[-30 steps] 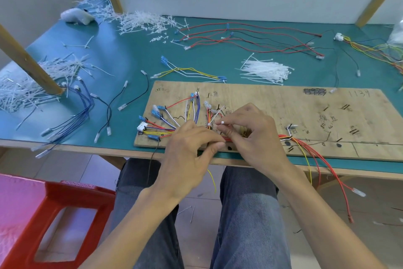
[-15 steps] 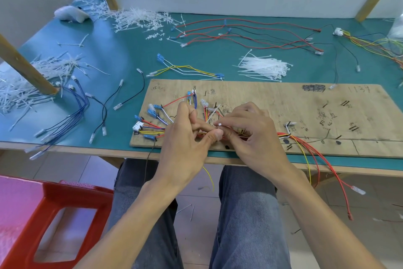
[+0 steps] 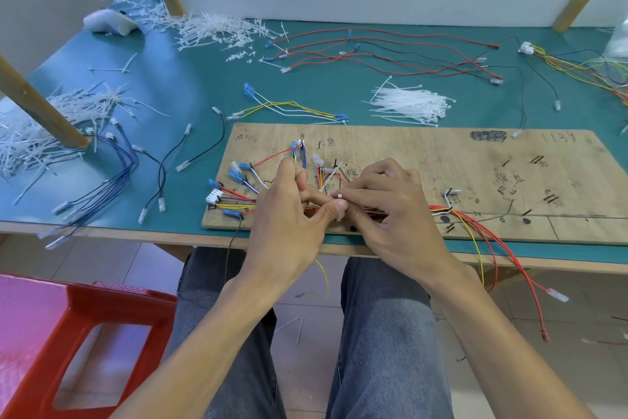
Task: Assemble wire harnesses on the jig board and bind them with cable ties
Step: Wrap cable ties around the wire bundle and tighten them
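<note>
A wooden jig board (image 3: 424, 160) lies on the green table near its front edge. A harness of red, yellow, white and blue wires (image 3: 238, 201) runs along the board's near side, and its red tails (image 3: 492, 248) hang off the table. My left hand (image 3: 289, 214) and my right hand (image 3: 390, 208) meet over the bundle at the board's near edge. Both pinch a white cable tie (image 3: 339, 196) wrapped around the wires; my left thumb presses at its head. The bundle beneath my hands is hidden.
A pile of fresh white cable ties (image 3: 411, 104) lies just beyond the board. Loose red and black wires (image 3: 390, 51) spread at the back, blue wires (image 3: 112, 174) at the left. Cut tie ends (image 3: 44, 126) litter the left side. A red stool (image 3: 68, 344) stands at lower left.
My left hand rose from lying flat over the wires, its fingers now lifted and its thumb against the tie head. My right hand stayed on the bundle.
</note>
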